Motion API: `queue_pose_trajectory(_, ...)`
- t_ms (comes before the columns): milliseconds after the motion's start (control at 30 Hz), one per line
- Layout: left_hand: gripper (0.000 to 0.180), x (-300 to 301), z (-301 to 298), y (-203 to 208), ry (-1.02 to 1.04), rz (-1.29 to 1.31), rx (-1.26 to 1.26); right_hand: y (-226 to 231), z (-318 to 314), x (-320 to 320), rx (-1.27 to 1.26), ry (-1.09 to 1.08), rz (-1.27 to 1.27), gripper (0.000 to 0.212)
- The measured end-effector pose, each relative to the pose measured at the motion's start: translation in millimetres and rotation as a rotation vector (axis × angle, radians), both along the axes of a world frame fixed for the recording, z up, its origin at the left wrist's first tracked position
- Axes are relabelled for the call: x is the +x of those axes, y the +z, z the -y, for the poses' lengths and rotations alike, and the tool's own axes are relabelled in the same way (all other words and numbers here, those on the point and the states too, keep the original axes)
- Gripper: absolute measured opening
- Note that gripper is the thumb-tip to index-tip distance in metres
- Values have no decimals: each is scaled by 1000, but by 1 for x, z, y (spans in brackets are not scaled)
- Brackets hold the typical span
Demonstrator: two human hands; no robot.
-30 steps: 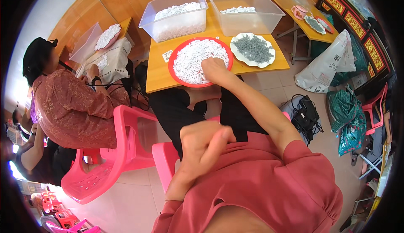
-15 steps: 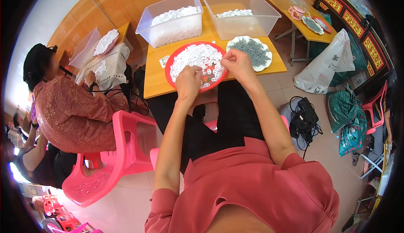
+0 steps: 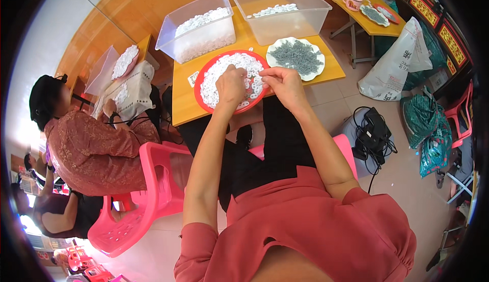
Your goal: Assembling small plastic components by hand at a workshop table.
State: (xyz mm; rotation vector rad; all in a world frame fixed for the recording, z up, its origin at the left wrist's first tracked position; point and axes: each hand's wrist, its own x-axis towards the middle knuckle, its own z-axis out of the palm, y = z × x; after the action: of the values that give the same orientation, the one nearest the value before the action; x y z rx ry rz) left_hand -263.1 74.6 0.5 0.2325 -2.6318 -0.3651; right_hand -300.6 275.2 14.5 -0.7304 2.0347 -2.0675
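A round red tray (image 3: 197,84) rests on the wooden table (image 3: 184,104) before me, heaped with small white plastic pieces (image 3: 211,81) with holes. Over its middle is my left hand (image 3: 232,86), fingers curled down among the pieces; whatever they hold is hidden. My right hand (image 3: 286,84) is at the tray's right side, thumb and forefinger brought together in a pinch. What lies between those fingertips is too small to name. Just behind the right hand stands a scalloped white plate (image 3: 320,63) piled with thin grey pieces (image 3: 295,57).
Two clear plastic bins (image 3: 170,47) with white pieces stand at the table's back. On the left a person (image 3: 94,144) sits beside a pink chair (image 3: 153,180). A white sack (image 3: 382,71), green bags (image 3: 433,129) and black cables (image 3: 374,139) lie on the right.
My left hand has moved a little right and up over the tray, and its fingers reach into the white pieces. My right hand has come slightly left and lower. The whole view has shifted slightly.
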Motion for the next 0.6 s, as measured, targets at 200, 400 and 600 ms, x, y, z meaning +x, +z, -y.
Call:
queue_pose_trajectory(200,11,-17,5,6,-32,252,3,13,-8,5,20,-18,-19,18)
queue_pose_trajectory(400,23,-33,23,4,-117,373,-192,7,2,4,55,-14,-114,19)
queue_pose_trajectory(600,29,-24,26,0,-178,380,-147,3,8,15,33,19,-49,19)
